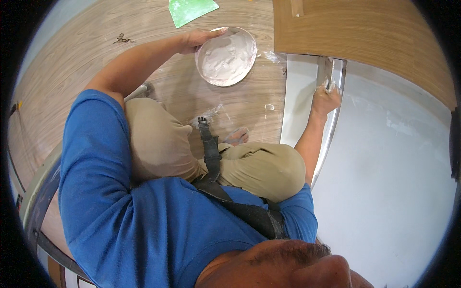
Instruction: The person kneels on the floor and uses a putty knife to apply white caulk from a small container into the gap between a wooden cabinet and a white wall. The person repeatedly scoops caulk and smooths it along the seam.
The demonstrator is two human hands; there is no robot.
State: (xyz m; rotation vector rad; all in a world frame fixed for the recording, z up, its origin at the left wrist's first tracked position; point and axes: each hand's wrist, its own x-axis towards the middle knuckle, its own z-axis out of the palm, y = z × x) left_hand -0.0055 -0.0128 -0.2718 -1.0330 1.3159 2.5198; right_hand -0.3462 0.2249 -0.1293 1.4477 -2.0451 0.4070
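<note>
Left hand (198,38) gripping the rim of a round bowl (226,56) of thick white plaster (lumpy, wet), right hand (325,99) closed around possibly a small putty knife (329,82), against a white wall corner (307,96)

Seen from above, crouched on wood-grain flooring (96,53). Left hand (198,38) gripping the rim of a round bowl (225,56) of white filler paste, thumb over the near edge, bowl held above the floor. Right hand (325,98), to the right of the bowl, closed round a small putty tool (329,84), blade hardly visible, pressed into the white corner strip (331,72) just under the brown wooden panel (355,29). Beyond the bowl, a green plastic scraper (191,9) lying flat on the floor. Below the bowl, white smears (209,115) on the boards, beside a bare foot (237,136) and bent knees in tan trousers (259,168). Right of the bowl, white wall (394,168)
</note>
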